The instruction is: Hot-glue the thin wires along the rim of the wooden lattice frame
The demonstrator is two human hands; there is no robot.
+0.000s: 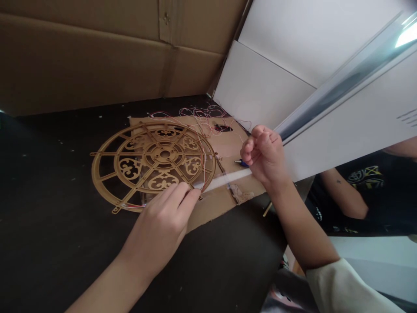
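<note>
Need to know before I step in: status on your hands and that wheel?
Left hand fingertips on white strip; right hand closed at its far end. Gold filigree wheel flat on cardboard sheet. Thin wires across its edge; white panel close by right hand.

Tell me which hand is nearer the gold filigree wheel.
Left. The left hand is at the lower-right rim of the gold filigree wheel, its fingertips at the edge; the right hand is raised farther off to the wheel's right, apart from it.

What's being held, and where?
Left hand pinches the left end of a flat white plastic strip; whether the right hand holds its far end cannot be told.
</note>
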